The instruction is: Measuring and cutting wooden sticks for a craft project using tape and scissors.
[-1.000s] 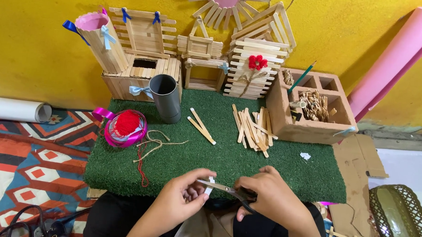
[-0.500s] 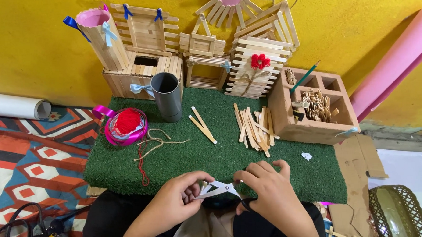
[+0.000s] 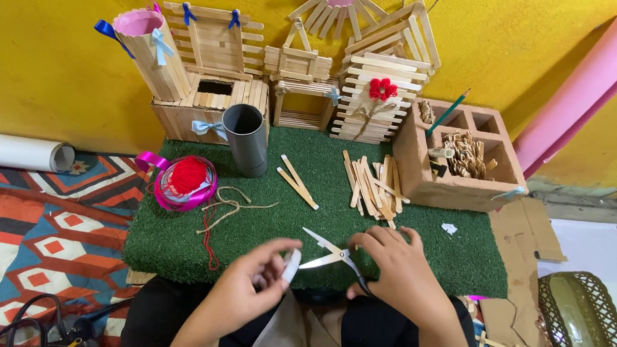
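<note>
My right hand [image 3: 404, 272] grips the scissors [image 3: 333, 253], blades spread open toward a white strip [image 3: 290, 265] pinched in my closed left hand [image 3: 250, 291], both at the near edge of the green turf worktop [image 3: 183, 237]. Farther off lie loose craft sticks [image 3: 373, 186] and, further left, a grey tube [image 3: 247, 138]

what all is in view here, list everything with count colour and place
scissors: one, silver, open, in right hand
tape roll: one, white, in left hand
craft sticks: loose pile, tan, on green turf mat
grey tube: one, upright on mat
yarn spool: one, red with pink ribbon, mat's left
stick models: several, against yellow wall
compartment box: one, tan, mat's right
left hand: near edge
right hand: near edge
</note>
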